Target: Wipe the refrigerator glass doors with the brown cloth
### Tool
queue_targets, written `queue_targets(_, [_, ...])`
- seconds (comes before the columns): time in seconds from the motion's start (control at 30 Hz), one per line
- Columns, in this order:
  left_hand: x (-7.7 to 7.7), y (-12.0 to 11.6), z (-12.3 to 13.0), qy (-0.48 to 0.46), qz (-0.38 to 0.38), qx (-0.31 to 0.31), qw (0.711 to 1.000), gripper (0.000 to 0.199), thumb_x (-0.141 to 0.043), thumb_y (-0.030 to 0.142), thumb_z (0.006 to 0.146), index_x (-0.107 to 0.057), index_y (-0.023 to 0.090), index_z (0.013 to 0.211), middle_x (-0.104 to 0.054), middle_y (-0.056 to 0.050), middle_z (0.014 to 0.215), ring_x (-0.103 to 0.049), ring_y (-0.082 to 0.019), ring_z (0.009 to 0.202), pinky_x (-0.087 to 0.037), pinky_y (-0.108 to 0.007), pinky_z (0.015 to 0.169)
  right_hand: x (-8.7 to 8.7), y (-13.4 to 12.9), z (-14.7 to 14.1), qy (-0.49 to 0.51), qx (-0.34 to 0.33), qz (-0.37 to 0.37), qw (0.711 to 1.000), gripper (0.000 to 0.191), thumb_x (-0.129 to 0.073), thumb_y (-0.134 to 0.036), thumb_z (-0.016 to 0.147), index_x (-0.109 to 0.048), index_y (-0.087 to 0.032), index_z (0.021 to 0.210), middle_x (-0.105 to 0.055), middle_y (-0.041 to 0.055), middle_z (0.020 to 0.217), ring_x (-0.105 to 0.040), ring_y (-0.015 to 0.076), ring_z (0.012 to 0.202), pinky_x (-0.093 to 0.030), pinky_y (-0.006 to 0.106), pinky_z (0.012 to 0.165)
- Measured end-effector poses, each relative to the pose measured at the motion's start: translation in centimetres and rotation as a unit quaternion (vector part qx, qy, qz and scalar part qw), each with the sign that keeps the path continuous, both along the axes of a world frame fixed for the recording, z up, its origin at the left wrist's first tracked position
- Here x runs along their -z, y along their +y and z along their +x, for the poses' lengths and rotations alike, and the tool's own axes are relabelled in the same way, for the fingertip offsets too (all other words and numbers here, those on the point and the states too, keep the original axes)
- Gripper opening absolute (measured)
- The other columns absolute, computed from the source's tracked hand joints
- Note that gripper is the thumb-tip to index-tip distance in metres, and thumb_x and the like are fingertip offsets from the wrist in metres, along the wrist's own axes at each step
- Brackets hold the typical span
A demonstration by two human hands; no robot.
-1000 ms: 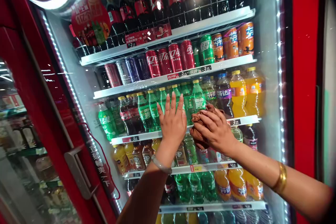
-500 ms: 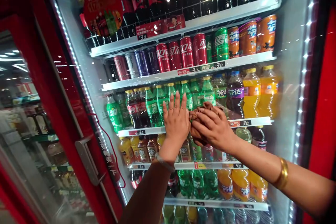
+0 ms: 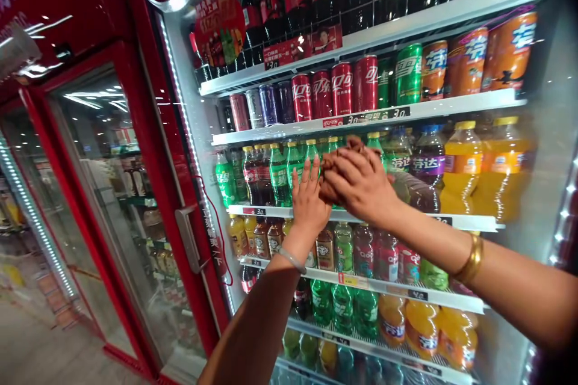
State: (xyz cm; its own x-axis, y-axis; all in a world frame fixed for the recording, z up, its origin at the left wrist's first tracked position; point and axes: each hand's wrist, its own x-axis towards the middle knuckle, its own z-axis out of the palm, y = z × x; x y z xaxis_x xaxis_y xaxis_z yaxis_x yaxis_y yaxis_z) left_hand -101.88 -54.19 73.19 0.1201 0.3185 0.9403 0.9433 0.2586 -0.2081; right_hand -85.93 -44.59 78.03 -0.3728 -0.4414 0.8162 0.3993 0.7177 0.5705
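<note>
In the head view, the left hand (image 3: 311,203), a pale smooth bangle (image 3: 291,260) at its wrist, lies palm-down on the clear glass door (image 3: 510,258), fingers extended and slightly apart; just beside it, the right hand (image 3: 363,185), below a shiny gold bracelet (image 3: 472,257), clutches a bunched brown cloth (image 3: 333,161) against the glass; green plastic bottles with yellow caps (image 3: 280,174) stand behind; red metal cans (image 3: 342,90) line the shelf above.

Room above cloth (image 3: 333,160); left hand (image 3: 310,203) blocks leftward
</note>
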Motion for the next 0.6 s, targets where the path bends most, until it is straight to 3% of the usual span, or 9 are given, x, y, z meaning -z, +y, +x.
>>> queue_targets(0.1, [0.3, 0.1, -0.3, 0.003, -0.005, -0.007, 1.000, 0.070, -0.044, 0.025, 0.104, -0.015, 0.020, 0.168, -0.023, -0.008, 0.175, -0.008, -0.024, 0.165, -0.012, -0.056, 0.137, 4.5, -0.3, 1.2, -0.087, -0.015, -0.012, 0.996, 0.061, -0.064, -0.048, 0.091, -0.053, -0.020, 0.145, -0.047, 0.0175, 0.159, -0.030, 0.0377, 0.154, -0.020, 0.067, 0.127])
queue_targets(0.17, [0.4, 0.2, -0.3, 0.004, -0.001, -0.019, 1.000, 0.070, -0.044, 0.028, 0.105, -0.015, 0.020, 0.168, -0.024, -0.009, 0.175, -0.008, -0.025, 0.165, -0.013, -0.056, 0.137, 4.8, 0.1, 1.9, -0.120, -0.022, -0.017, 0.992, 0.072, -0.066, -0.056, 0.090, -0.049, -0.020, 0.150, -0.040, 0.0179, 0.164, -0.023, 0.0403, 0.158, -0.015, 0.071, 0.128])
queue_targets(0.23, [0.5, 0.3, -0.1, 0.001, 0.006, -0.028, 1.000, 0.067, -0.045, 0.028, 0.104, -0.021, 0.017, 0.166, -0.027, -0.011, 0.174, -0.009, -0.024, 0.165, -0.013, -0.055, 0.137, 2.5, 0.9, 2.1, -0.137, -0.033, 0.005, 0.990, 0.066, -0.067, -0.053, 0.092, -0.051, -0.026, 0.149, -0.043, 0.0138, 0.163, -0.024, 0.0408, 0.158, -0.014, 0.074, 0.127])
queue_targets(0.3, [0.6, 0.3, 0.1, -0.002, 0.009, -0.038, 0.999, 0.061, -0.045, 0.025, 0.103, -0.031, 0.016, 0.162, -0.033, -0.012, 0.172, -0.010, -0.024, 0.164, -0.015, -0.056, 0.137, -1.6, 1.7, 2.0, -0.135, -0.038, 0.034, 0.989, 0.053, -0.066, -0.042, 0.094, -0.055, -0.032, 0.145, -0.052, 0.0094, 0.156, -0.031, 0.0389, 0.155, -0.017, 0.074, 0.125])
queue_targets(0.37, [0.5, 0.3, 0.2, -0.001, 0.007, -0.051, 0.999, 0.051, -0.044, 0.023, 0.103, -0.045, 0.015, 0.153, -0.041, -0.012, 0.168, -0.011, -0.024, 0.164, -0.018, -0.057, 0.136, -5.8, 2.1, 1.7, -0.109, -0.049, 0.045, 0.992, 0.047, -0.066, -0.037, 0.095, -0.058, -0.033, 0.141, -0.058, 0.0074, 0.149, -0.039, 0.0353, 0.149, -0.023, 0.070, 0.126])
queue_targets(0.43, [0.5, 0.3, 0.4, 0.004, 0.006, -0.067, 0.998, 0.043, -0.042, 0.023, 0.103, -0.057, 0.014, 0.143, -0.048, -0.012, 0.164, -0.013, -0.025, 0.164, -0.020, -0.057, 0.136, -8.6, 2.0, 1.6, -0.073, -0.071, 0.036, 0.994, 0.045, -0.067, -0.039, 0.094, -0.061, -0.030, 0.138, -0.061, 0.0079, 0.144, -0.044, 0.0331, 0.144, -0.028, 0.065, 0.126])
queue_targets(0.5, [0.4, 0.3, 0.4, 0.002, 0.006, -0.082, 0.997, 0.042, -0.042, 0.023, 0.103, -0.058, 0.014, 0.141, -0.049, -0.013, 0.163, -0.016, -0.025, 0.163, -0.021, -0.056, 0.135, -8.8, 1.4, 1.6, -0.056, -0.092, 0.025, 0.994, 0.045, -0.069, -0.040, 0.093, -0.063, -0.027, 0.135, -0.063, 0.0089, 0.140, -0.046, 0.0330, 0.140, -0.029, 0.064, 0.127])
queue_targets(0.6, [0.5, 0.4, 0.4, -0.006, 0.006, -0.098, 0.995, 0.052, -0.042, 0.024, 0.103, -0.046, 0.013, 0.153, -0.042, -0.013, 0.167, -0.016, -0.025, 0.163, -0.021, -0.057, 0.135, -5.3, 0.4, 2.1, -0.100, -0.097, 0.046, 0.989, 0.036, -0.069, -0.038, 0.092, -0.068, -0.024, 0.125, -0.066, 0.0096, 0.133, -0.050, 0.0322, 0.135, -0.030, 0.063, 0.126])
